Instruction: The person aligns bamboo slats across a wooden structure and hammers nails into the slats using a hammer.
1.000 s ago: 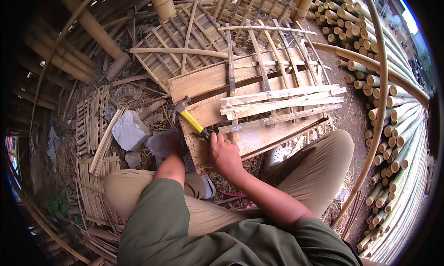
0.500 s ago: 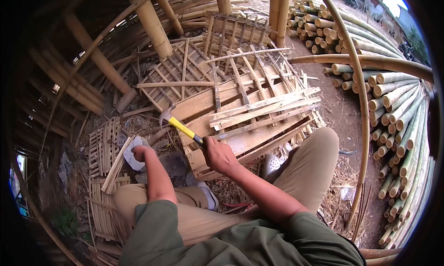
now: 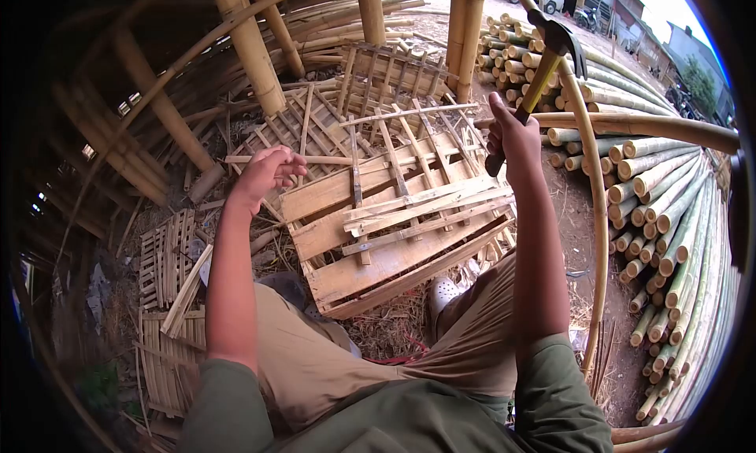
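Note:
Raised at the right, my right hand is wrapped round the dark grip of a claw hammer, its yellow shaft and metal head pointing up. My left hand hovers at the left over the slatted pieces, its fingers curled loosely apart with nothing visible in them. Between and below the hands lies a wooden crate panel of wide boards with thin cross slats. Several loose pale strips rest across it.
Stacked bamboo poles fill the right side, behind a curved upright pole. More slatted panels lie behind the crate panel. Slatted pieces are at the left. Thick bamboo posts stand at the back.
The hammer has swung from over the boards to upright at the right, raised in my right hand. My left hand has moved up from beside the pale stone block, and my legs have shifted.

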